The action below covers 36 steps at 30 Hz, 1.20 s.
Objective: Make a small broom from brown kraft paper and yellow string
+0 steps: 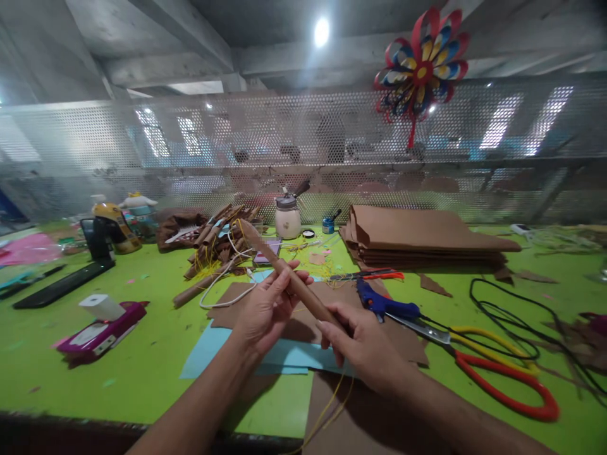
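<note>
A slim brown paper roll (303, 292) lies slantwise across both my hands, its far end pointing up and left. My left hand (271, 303) has its fingers and thumb around the middle of the roll. Lower down, my right hand (365, 338) is closed on its near end. Yellow string (327, 420) hangs below my right hand. Beneath the hands are light blue paper (208, 354) and brown paper sheets (408, 335). A blue glue gun (386, 302) rests beside large scissors (512, 382) with red and yellow handles, to the right of my right hand.
A stack of folded brown paper (417, 230) sits at the back right, and a heap of paper rolls (213, 237) at the back left. A white jar (288, 218) stands between them. At left is a purple power strip (102, 332). Black cable (512, 316) loops at right.
</note>
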Available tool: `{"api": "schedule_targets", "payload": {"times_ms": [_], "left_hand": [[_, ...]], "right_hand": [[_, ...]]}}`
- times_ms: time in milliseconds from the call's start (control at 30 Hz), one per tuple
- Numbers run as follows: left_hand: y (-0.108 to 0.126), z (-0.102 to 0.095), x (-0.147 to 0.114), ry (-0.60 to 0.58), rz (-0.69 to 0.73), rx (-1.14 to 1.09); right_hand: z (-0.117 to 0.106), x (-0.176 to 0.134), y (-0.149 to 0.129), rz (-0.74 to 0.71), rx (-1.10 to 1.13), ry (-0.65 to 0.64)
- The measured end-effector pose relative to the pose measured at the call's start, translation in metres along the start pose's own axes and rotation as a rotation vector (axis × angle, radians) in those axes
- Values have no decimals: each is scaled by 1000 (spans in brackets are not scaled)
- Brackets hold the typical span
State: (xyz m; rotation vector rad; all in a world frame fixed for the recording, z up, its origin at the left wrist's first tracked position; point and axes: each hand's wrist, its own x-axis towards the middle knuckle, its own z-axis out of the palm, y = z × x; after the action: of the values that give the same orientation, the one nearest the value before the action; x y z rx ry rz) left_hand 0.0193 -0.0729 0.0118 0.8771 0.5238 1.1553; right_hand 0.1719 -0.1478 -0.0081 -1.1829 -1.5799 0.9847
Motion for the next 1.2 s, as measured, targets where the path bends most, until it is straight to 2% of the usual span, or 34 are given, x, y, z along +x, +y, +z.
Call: {"api": "schedule_targets", "payload": {"times_ms": [200,300,533,867,1200], "left_hand": [[-20,8,-10,-118,-133,87],[-23,7,-9,-95,-147,121],[-4,0,0,47,-93,112],[-8,3,-3,-7,-128,130],[-10,3,-4,-33,-123,167]], "right_hand": [[-2,5,10,-27,-32,91],[-2,9,14,-36,-63,127],[-8,7,8,117,240,-46],[-6,7,7,155,258,40],[-5,10,16,243,543,-75]]}}
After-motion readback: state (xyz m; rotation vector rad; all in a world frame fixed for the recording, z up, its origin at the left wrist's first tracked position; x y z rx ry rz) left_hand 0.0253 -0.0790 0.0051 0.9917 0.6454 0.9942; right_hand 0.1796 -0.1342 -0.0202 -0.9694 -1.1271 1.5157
